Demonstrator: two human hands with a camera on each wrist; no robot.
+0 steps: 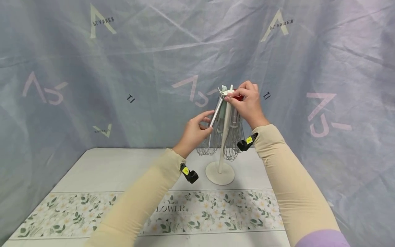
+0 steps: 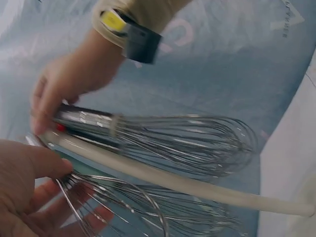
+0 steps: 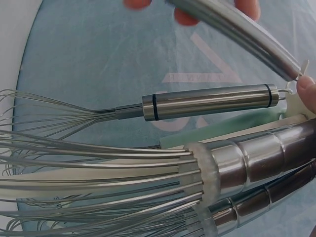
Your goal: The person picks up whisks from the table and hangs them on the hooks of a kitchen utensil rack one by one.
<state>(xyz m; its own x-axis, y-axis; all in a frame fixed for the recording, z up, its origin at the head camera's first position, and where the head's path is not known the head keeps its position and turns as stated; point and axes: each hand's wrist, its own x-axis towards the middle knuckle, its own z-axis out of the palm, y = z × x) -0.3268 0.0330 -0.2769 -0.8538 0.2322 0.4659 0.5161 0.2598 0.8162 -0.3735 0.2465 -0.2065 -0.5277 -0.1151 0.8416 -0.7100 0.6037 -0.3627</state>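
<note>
A white whisk stand (image 1: 226, 127) with a round base carries several hanging wire whisks from the hooks at its top. My left hand (image 1: 195, 133) holds a steel whisk (image 1: 217, 109) by the lower part of its tilted handle, thumb on one side and fingers on the other. That handle's upper end meets a white hook. At the top of the stand, my right hand (image 1: 248, 102) pinches the hooked head between thumb and fingers, close to that end. Other hanging pieces include a black-banded steel whisk (image 3: 212, 102), a green handle (image 3: 224, 129) and a thick steel-handled whisk (image 3: 252, 158).
A white table (image 1: 105, 169) with a printed floral band (image 1: 213, 212) lies under the stand. Grey-blue printed cloth (image 1: 154, 68) hangs behind and at both sides. Something red (image 1: 238, 96) shows by the right fingers, partly hidden.
</note>
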